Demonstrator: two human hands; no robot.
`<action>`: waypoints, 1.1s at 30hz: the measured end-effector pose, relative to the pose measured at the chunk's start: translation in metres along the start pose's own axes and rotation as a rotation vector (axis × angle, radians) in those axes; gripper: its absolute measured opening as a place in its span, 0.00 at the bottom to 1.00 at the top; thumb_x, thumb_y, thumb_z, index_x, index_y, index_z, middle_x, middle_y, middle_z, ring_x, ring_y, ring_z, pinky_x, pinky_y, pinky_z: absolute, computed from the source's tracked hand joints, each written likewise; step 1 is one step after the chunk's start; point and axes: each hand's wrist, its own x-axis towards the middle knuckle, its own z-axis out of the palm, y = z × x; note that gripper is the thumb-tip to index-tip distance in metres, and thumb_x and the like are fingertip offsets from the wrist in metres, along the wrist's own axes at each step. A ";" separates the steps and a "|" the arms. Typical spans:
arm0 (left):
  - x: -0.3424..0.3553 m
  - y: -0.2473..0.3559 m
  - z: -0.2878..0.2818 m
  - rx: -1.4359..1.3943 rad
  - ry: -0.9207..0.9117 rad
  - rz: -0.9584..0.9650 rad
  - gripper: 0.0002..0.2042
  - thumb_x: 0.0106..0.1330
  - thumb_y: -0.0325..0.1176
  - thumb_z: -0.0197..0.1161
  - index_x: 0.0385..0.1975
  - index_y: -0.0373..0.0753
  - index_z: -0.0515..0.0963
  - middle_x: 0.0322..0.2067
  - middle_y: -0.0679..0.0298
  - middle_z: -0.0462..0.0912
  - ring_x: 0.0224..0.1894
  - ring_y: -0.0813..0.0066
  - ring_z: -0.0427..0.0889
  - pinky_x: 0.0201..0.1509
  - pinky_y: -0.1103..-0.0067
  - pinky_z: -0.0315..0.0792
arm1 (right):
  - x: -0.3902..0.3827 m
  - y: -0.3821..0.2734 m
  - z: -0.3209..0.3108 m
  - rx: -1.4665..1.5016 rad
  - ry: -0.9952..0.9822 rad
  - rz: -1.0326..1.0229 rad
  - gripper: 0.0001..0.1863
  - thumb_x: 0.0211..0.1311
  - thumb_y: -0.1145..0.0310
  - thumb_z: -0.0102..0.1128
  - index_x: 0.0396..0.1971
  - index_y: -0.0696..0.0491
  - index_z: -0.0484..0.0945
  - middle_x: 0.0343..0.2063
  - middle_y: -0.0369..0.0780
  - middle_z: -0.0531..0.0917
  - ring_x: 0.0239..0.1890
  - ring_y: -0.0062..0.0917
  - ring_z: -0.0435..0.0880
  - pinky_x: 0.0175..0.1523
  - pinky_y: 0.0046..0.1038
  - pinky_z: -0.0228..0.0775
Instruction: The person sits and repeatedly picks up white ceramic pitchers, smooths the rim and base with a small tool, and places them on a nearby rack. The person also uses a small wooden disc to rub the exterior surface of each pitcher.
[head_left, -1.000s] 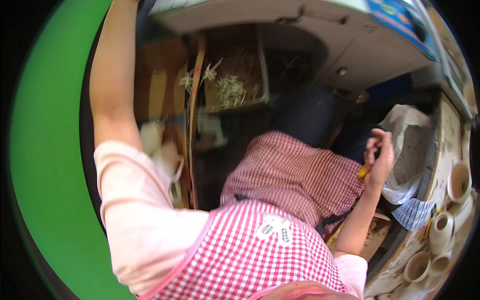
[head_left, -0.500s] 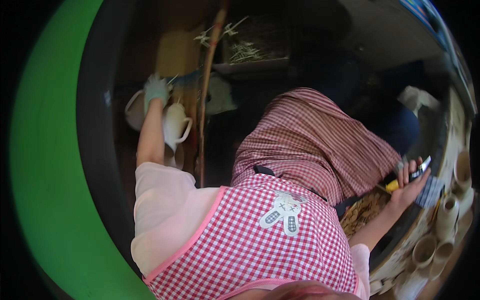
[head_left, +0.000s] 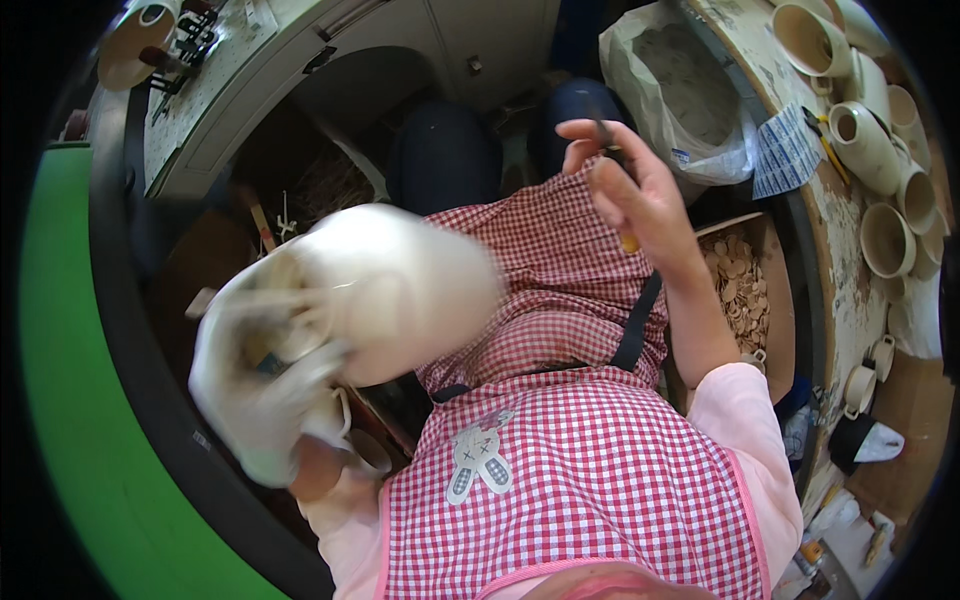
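My left hand (head_left: 305,410), in a pale glove, is closed on a large white ceramic vessel (head_left: 410,280) over the left of my lap, blurred by motion; whether it holds one piece or several I cannot tell. My right hand (head_left: 640,200) is above my checked apron (head_left: 540,440), fingers curled round a dark and yellow utility knife (head_left: 628,241), which is mostly hidden by the hand.
A workbench (head_left: 235,90) with metal tools is ahead-left. A plastic sack (head_left: 630,50) and a box of small tan discs (head_left: 775,320) lie right. Cream mugs (head_left: 885,240) and cutters (head_left: 828,145) crowd the right bench. A green band (head_left: 70,350) curves along the left.
My left hand has risen from the shelf at left with the white ceramic, bringing it over my lap. My right hand, with the knife, has moved up and inward. The view has shifted.
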 end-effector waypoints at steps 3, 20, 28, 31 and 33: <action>0.042 0.018 0.076 0.044 -0.169 0.076 0.22 0.48 0.39 0.83 0.40 0.35 0.84 0.49 0.53 0.82 0.46 0.62 0.84 0.49 0.71 0.78 | 0.006 0.000 0.018 0.170 0.022 0.115 0.28 0.74 0.54 0.61 0.62 0.58 0.67 0.35 0.36 0.75 0.23 0.09 0.67 0.25 0.13 0.59; 0.080 0.015 0.099 0.287 -0.065 0.693 0.19 0.43 0.41 0.85 0.29 0.41 0.82 0.57 0.47 0.83 0.60 0.42 0.82 0.60 0.57 0.78 | -0.016 -0.093 -0.031 -0.044 -0.203 0.311 0.15 0.82 0.63 0.49 0.55 0.57 0.76 0.22 0.36 0.80 0.16 0.16 0.77 0.22 0.18 0.67; 0.054 -0.019 0.132 0.421 -0.154 0.730 0.16 0.42 0.41 0.82 0.25 0.43 0.81 0.56 0.54 0.84 0.62 0.51 0.81 0.67 0.56 0.74 | -0.007 -0.032 0.017 -1.148 -0.297 -0.260 0.14 0.74 0.62 0.59 0.31 0.56 0.71 0.21 0.45 0.81 0.22 0.38 0.83 0.25 0.37 0.72; 0.045 -0.028 0.149 0.436 -0.193 0.789 0.11 0.48 0.36 0.75 0.26 0.41 0.80 0.58 0.54 0.82 0.65 0.53 0.79 0.69 0.56 0.72 | -0.007 -0.008 0.020 -1.320 -0.203 -0.206 0.15 0.74 0.61 0.59 0.30 0.56 0.71 0.20 0.45 0.82 0.20 0.39 0.83 0.25 0.36 0.73; 0.040 -0.032 0.166 0.488 -0.259 0.893 0.07 0.52 0.33 0.71 0.27 0.40 0.80 0.59 0.52 0.82 0.65 0.53 0.78 0.71 0.56 0.70 | 0.001 0.001 0.024 -1.203 -0.324 -0.043 0.19 0.76 0.60 0.53 0.28 0.59 0.74 0.16 0.46 0.81 0.18 0.39 0.83 0.25 0.37 0.75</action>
